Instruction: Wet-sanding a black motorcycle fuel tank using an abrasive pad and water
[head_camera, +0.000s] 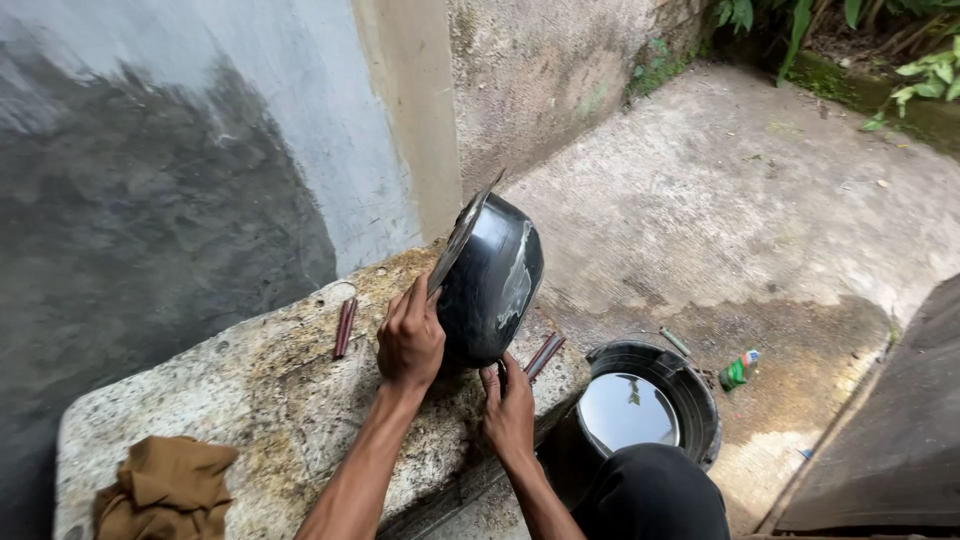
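Note:
A black metal pan stands on its edge on a rough stone slab, its blackened underside turned toward me. My left hand grips the pan's rim on the left side. Lower down, my right hand rests against the bottom of the pan with its fingers on the slab's edge. Brown chopsticks lie on the slab just right of the pan, and another brown pair lies to the left of my left hand.
A crumpled brown cloth sits on the slab's near left corner. A black bucket of water stands on the concrete ground below right, a small green packet beyond it. A stained wall rises behind the slab.

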